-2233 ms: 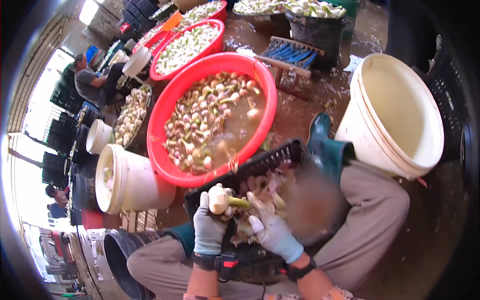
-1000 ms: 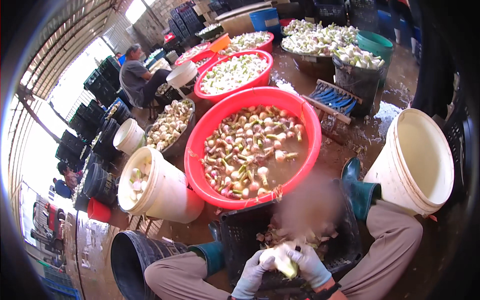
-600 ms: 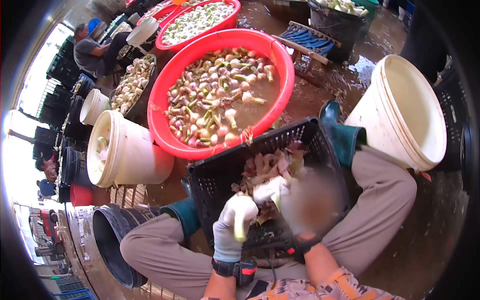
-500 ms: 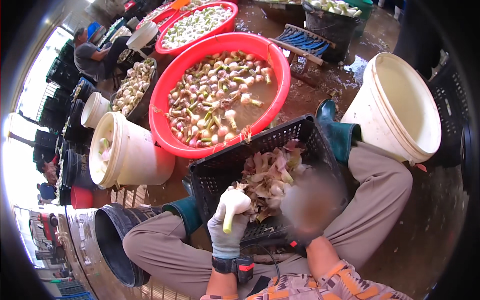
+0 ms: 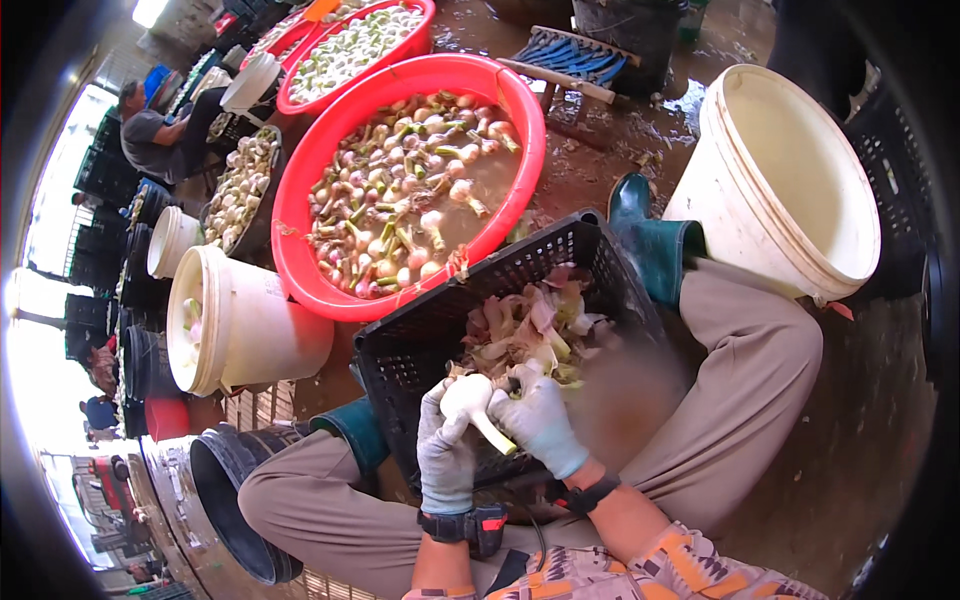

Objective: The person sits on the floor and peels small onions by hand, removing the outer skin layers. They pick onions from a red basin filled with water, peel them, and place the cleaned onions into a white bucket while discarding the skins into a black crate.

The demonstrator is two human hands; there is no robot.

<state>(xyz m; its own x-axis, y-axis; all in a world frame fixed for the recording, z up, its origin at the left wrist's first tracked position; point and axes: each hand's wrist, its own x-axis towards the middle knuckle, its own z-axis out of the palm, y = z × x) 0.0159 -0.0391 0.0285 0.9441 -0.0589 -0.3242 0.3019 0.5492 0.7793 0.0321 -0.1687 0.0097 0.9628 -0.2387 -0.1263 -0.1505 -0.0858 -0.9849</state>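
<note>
A white peeled garlic bulb (image 5: 467, 397) with a pale green stem stub is held in my gloved left hand (image 5: 445, 450), its stem pointing down to the right. My left fingers are closed round the bulb's far side. Close against the bulb and stem is my gloved right hand (image 5: 540, 420), fingers curled together; what they pinch is hidden. Both hands are over the near side of a black crate (image 5: 400, 350) on my lap. Pinkish papery garlic skins (image 5: 530, 325) are heaped in the crate. A blurry patch covers the crate's right part.
Beyond the crate stands a red tub (image 5: 290, 220) of unpeeled garlic in murky water. A white bucket (image 5: 270, 335) with some garlic is at left, a larger white bucket (image 5: 700, 170) at right. A black bucket (image 5: 230, 500) lies tilted by my left knee. Another person (image 5: 155, 135) sits far left.
My right hand has come up and left from the blurred patch to the garlic bulb. The bulb's stem has turned from pointing down toward the right. The view has shifted slightly.
</note>
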